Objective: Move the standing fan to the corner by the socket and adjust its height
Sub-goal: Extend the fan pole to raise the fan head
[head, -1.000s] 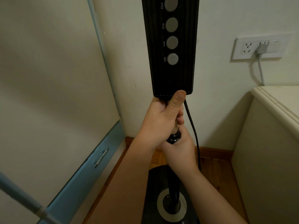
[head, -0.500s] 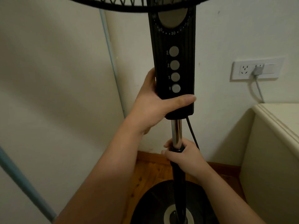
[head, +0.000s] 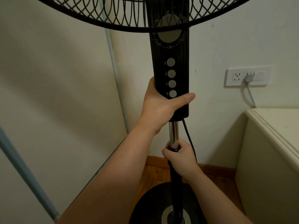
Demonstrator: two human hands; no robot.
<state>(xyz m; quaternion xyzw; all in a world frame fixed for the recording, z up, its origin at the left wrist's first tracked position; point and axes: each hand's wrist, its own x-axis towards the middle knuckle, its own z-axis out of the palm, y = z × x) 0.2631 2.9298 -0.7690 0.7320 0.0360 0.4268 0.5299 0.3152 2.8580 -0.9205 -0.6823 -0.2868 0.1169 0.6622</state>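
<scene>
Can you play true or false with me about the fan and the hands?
1. The left hand grips the bottom of the control panel. True.
2. The right hand is pressing button 3. False: it grips the collar on the pole.
3. A shiny stretch of pole shows between the two hands. True.
4. The socket has nothing plugged in. False: a grey plug sits in it.
5. The fan's base stands on carpet. False: it is on a wooden floor.
</scene>
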